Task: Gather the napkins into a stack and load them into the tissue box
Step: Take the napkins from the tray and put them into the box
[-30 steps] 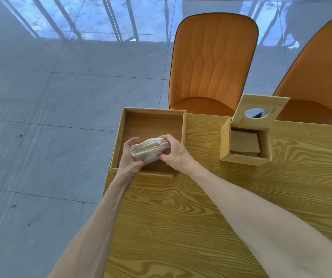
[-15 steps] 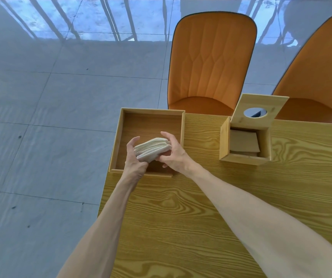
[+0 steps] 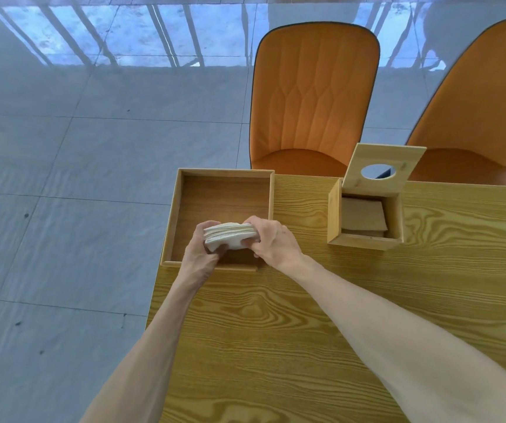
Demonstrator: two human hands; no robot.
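Observation:
A stack of white napkins (image 3: 229, 235) is held above the front part of a shallow wooden tray (image 3: 181, 190). My left hand (image 3: 198, 257) grips its left end from below. My right hand (image 3: 271, 242) clasps its right end, fingers curled over the top. The stack bows slightly in the middle. To the right stands the wooden tissue box (image 3: 363, 241), its lid (image 3: 383, 170) with a round hole tipped up at the back. A brownish sheet lies inside the box.
The yellow wood-grain table (image 3: 306, 331) has its left edge close under my left forearm. Two orange chairs (image 3: 314, 99) stand beyond the far edge. Grey floor tiles lie to the left.
The stack has levelled out and now lies flatter between both hands; my right hand has closed further over its right end. It stays above the tray's front part.

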